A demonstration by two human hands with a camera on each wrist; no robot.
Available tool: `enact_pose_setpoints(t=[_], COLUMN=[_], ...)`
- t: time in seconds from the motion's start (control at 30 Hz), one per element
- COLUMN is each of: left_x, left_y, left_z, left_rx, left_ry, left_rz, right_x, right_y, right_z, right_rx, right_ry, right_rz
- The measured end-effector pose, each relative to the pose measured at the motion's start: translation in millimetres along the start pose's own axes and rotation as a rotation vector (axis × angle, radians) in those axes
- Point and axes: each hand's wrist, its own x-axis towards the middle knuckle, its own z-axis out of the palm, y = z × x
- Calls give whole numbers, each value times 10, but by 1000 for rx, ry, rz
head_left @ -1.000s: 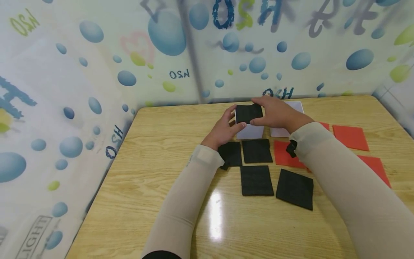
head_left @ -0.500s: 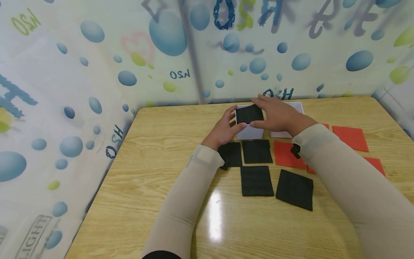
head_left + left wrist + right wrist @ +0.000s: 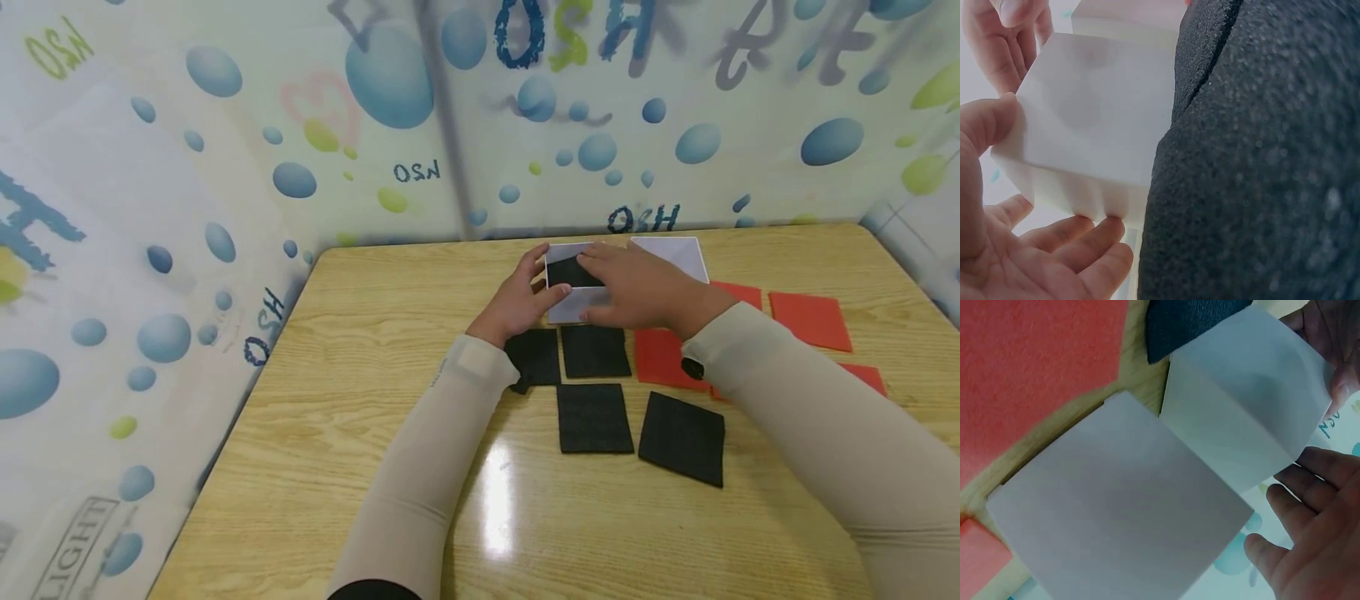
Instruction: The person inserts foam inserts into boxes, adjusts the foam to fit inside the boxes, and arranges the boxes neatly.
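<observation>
My left hand holds a small open white box, its thumb at the near rim and its fingers along the left side. Inside the box, below the rim, is a black fabric square, partly covered by my right hand. That right hand reaches over the box's right side, fingers extended over the square and thumb by the front wall. In the right wrist view its fingers look loosely straight beside the box. Whether the right fingertips touch the square is hard to tell.
A second white box stands right of the first. Several black squares lie in front, one beside my left wrist. Several red squares lie to the right, partly under my right forearm. A patterned wall sheet borders the table's back edge.
The black square has gone from the rim down into the left box. My right hand has released its edge and shifted slightly nearer, over the box; my left hand has stayed put.
</observation>
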Motion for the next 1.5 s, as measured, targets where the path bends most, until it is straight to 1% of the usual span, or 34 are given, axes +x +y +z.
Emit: enact_pose_setpoints(t=[0.07,0.2,0.37,0.5,0.67,0.87,1.07,1.27,1.43,1.5], left_x=[0,-5,-2,9,12,0,-4,6,14,18], left_y=[-7,-17,-15,-7,4,15,14,9,3,2], left_z=[-2,-2,3,2,7,6,6,1,11,17], left_rx=[-2,-16,-31,-37,-54,-79,-80,-72,-75,-74], left_ry=[0,-8,-14,-2,7,7,6,12,7,6], left_rz=[1,10,4,-9,-27,-43,-47,-51,-55,-58], right_x=[-2,-39,-183,-362,-652,-993,-1312,-1535,-1652,-1693], right_y=[-15,-45,-46,-43,-24,-32,-46,-24,14,27], right_z=[9,-12,-57,-89,-102,-83,-40,42,116,143], right_rx=[-5,21,82,124,183,175,169,174,196,186], right_ry=[-3,9,38,46,41,9,1,-9,-31,-47], right_rz=[-10,-16,-20,2,44,119,101,109,126,139])
